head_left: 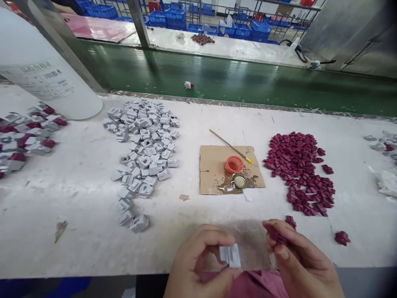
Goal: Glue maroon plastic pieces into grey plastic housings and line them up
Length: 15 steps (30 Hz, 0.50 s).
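Observation:
At the near edge of the white table (80, 207), my left hand (198, 265) pinches a small grey block (230, 254) between thumb and fingers. Just to its right, my right hand (297, 260) is closed on a dark red plastic piece (274, 234). The two hands are a short gap apart. A heap of grey blocks (144, 145) lies ahead on the left. A heap of dark red pieces (299, 169) lies ahead on the right. Between the heaps sits a cardboard square (214, 165) with an orange cap (233, 164), a small round tin (240, 181) and a wet stain.
A thin stick (231, 147) rests across the cardboard. Assembled grey-and-red parts (25, 138) lie far left beside a large white container (37, 66). More parts (383, 142) lie far right. A green conveyor belt (248, 82) runs behind the table, with blue crates (173, 16) beyond.

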Each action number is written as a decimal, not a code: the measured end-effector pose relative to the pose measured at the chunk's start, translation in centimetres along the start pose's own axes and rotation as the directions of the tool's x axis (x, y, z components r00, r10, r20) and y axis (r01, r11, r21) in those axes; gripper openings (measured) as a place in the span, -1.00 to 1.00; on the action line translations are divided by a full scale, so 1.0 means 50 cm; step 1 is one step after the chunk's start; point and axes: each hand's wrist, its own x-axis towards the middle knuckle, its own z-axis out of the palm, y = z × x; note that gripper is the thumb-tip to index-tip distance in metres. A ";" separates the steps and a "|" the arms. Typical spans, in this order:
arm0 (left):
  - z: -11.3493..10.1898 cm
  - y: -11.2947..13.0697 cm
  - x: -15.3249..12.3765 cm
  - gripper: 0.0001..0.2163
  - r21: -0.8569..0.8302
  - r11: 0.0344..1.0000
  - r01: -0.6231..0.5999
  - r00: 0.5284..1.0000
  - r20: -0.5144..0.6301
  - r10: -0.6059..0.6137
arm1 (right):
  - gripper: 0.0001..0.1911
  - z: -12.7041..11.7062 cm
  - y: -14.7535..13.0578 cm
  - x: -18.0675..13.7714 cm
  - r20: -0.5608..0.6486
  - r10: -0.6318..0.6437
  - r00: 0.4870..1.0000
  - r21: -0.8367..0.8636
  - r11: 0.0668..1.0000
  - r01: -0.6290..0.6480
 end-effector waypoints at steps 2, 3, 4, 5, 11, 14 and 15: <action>-0.008 0.002 0.005 -0.55 0.104 0.991 -0.078 0.997 0.004 0.078 | -0.80 0.011 -0.004 0.014 -0.037 -0.021 0.999 -0.024 1.000 0.020; -0.012 0.004 0.008 -0.56 0.144 0.985 -0.098 0.995 0.014 0.097 | -0.80 0.016 -0.005 0.022 -0.045 -0.008 0.999 -0.012 1.000 0.007; -0.015 0.006 0.011 -0.59 0.183 0.977 -0.113 0.994 0.029 0.109 | -0.80 0.019 -0.003 0.030 -0.046 0.023 0.999 0.011 1.000 -0.022; -0.017 0.008 0.014 -0.61 0.216 0.968 -0.128 0.992 0.040 0.122 | -0.81 0.019 0.000 0.037 -0.052 0.059 0.997 0.041 0.998 -0.057; -0.023 0.008 0.016 -0.70 0.089 0.990 -0.112 0.994 0.014 0.111 | -0.83 -0.025 0.030 0.056 -0.268 0.109 0.957 -0.039 0.992 -0.124; -0.022 0.002 0.013 -0.71 -0.087 0.994 -0.065 0.997 0.043 0.069 | -0.86 -0.034 0.023 0.062 -0.371 -0.007 0.929 -0.123 0.992 -0.042; -0.021 0.001 0.012 -0.71 -0.129 0.989 -0.071 0.996 0.038 0.076 | -0.88 -0.031 0.018 0.066 -0.362 -0.030 0.932 -0.117 0.993 -0.013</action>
